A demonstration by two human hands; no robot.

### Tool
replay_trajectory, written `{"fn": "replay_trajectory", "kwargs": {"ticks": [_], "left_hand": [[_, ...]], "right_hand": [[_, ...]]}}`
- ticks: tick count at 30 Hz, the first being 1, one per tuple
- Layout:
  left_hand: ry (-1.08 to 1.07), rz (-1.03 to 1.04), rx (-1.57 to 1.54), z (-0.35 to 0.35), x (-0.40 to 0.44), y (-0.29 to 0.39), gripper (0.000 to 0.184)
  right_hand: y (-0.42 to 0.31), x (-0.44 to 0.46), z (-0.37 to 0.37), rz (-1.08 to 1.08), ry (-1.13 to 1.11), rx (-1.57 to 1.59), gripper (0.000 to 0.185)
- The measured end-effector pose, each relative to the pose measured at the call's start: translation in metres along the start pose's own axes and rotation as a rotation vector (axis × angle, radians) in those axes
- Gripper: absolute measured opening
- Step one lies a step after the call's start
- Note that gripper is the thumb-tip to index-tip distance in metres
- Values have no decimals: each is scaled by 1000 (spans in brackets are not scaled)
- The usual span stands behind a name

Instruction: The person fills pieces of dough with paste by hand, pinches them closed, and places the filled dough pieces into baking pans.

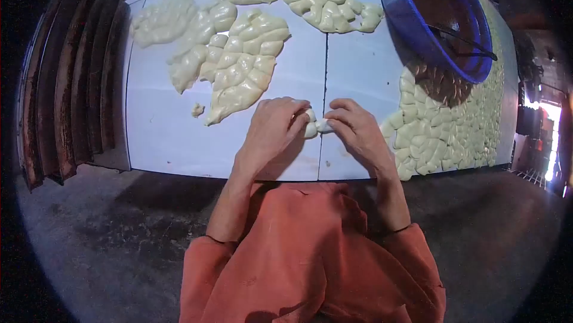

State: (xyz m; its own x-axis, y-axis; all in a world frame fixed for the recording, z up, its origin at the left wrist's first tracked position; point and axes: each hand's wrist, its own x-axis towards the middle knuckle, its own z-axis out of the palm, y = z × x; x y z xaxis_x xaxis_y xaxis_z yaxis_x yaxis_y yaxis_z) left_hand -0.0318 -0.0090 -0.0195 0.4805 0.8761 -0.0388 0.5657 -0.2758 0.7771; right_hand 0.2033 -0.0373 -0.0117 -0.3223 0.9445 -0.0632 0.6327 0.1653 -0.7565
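Observation:
Near the front edge of the white tiled table (179, 150), both my hands work on a small piece of pale dough (311, 128). My left hand (274, 125) has its fingers curled and pinched on the dough's left part. From the other side, my right hand (361, 135) pinches a narrow end of dough (324, 125) between thumb and fingers. My fingertips hide part of the piece, and I cannot tell whether the two parts are joined. Just beyond my left hand lies a sheet of joined dough pieces (245, 72). A tiny dough scrap (197, 109) sits left of it.
Many flattened dough pieces (444, 129) cover the table's right side. A blue basin (412, 16) with brown contents and a dark-handled tool (462, 38) stands at the back right. More dough (328, 7) lies at the back. Rusty metal troughs (68, 84) stand at the left.

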Motion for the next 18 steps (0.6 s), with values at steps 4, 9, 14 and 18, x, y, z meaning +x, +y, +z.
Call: {"fn": "replay_trajectory", "kwargs": {"ticks": [4, 9, 14, 18], "left_hand": [[-32, 14, -30, 5, 4, -3, 27], [-25, -62, -92, -8, 2, 9, 32], [291, -271, -432, -27, 7, -5, 34], [448, -305, -275, -61, 37, -23, 28]], "right_hand": [[-7, 6, 0, 12, -13, -74, 16], [-13, 20, -5, 64, -69, 24, 16], [-28, 90, -13, 164, 117, 80, 28], [-7, 181, 13, 16, 202, -114, 38]]}}
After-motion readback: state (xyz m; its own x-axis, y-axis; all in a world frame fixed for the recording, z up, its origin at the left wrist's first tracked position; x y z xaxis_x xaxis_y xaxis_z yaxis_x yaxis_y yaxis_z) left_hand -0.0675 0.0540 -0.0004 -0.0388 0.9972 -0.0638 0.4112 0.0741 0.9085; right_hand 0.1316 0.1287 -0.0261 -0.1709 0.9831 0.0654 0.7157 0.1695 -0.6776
